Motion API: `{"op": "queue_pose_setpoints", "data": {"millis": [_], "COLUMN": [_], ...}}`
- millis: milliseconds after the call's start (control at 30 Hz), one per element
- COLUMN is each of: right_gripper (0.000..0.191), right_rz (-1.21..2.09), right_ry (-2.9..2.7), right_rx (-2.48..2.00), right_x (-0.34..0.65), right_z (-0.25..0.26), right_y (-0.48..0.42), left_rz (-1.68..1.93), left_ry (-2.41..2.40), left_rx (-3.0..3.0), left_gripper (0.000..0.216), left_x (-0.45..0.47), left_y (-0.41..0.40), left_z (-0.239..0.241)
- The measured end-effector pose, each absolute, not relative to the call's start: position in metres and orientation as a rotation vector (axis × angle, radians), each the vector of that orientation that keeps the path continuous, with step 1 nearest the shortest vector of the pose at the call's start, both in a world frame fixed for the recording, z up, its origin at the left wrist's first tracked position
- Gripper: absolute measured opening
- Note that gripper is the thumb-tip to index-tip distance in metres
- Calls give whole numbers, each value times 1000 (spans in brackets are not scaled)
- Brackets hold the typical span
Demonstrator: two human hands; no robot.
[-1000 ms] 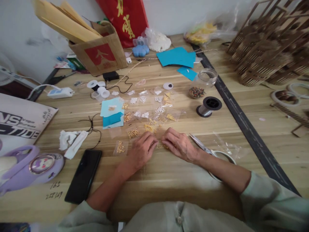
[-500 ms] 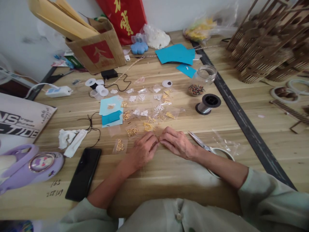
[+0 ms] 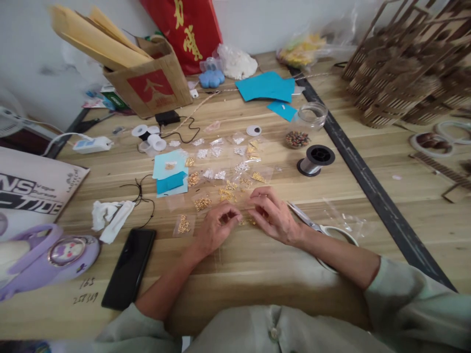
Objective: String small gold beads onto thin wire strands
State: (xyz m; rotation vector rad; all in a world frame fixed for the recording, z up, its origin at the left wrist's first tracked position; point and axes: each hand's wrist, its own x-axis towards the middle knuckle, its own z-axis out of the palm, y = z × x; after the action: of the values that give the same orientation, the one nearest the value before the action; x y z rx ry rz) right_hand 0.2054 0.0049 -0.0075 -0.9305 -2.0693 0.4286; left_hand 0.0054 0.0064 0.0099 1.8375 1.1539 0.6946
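My left hand (image 3: 218, 226) is closed in a pinch, thumb tip against the fingertips. What it holds is too small to make out; faint thin strands show on the table just below it. Close by on the right, my right hand (image 3: 273, 215) has its thumb and fingers apart, with nothing visible between them. A few small gold beads (image 3: 247, 222) lie between the two hands. Beyond the fingers are a loose pile of gold beads (image 3: 227, 194), a bag of gold beads (image 3: 202, 203) and a bag of gold rings (image 3: 184, 224).
Scissors (image 3: 307, 218) lie partly under my right forearm. A wire spool (image 3: 316, 160) and a jar of beads (image 3: 299, 139) stand beyond. On the left are a black phone (image 3: 128, 268), white tissue (image 3: 112, 218) and blue cards (image 3: 171, 184). Wooden cage-like pieces (image 3: 397, 88) stand far right.
My hands have drawn apart from touching fingertips. The right hand's fingers have opened and lifted slightly, uncovering small gold beads on the table. The left hand stays pinched.
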Motion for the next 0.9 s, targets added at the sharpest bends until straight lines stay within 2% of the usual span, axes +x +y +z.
{"op": "queue_pose_setpoints", "data": {"millis": [100, 467, 900], "right_gripper": [11, 20, 13], "right_rz": [332, 370, 570], "right_ry": [-2155, -2295, -2284], "right_rx": [-908, -915, -840], "right_x": [206, 205, 203], "right_z": [-8, -8, -13], "right_y": [4, 7, 8], "left_rz": [719, 859, 843], "left_ry": [1183, 1275, 1234], "left_rx": [1834, 2257, 2149], "left_gripper": [15, 9, 9], "left_x": [5, 9, 12], "left_y": [7, 1, -1], "left_z": [9, 12, 11]}}
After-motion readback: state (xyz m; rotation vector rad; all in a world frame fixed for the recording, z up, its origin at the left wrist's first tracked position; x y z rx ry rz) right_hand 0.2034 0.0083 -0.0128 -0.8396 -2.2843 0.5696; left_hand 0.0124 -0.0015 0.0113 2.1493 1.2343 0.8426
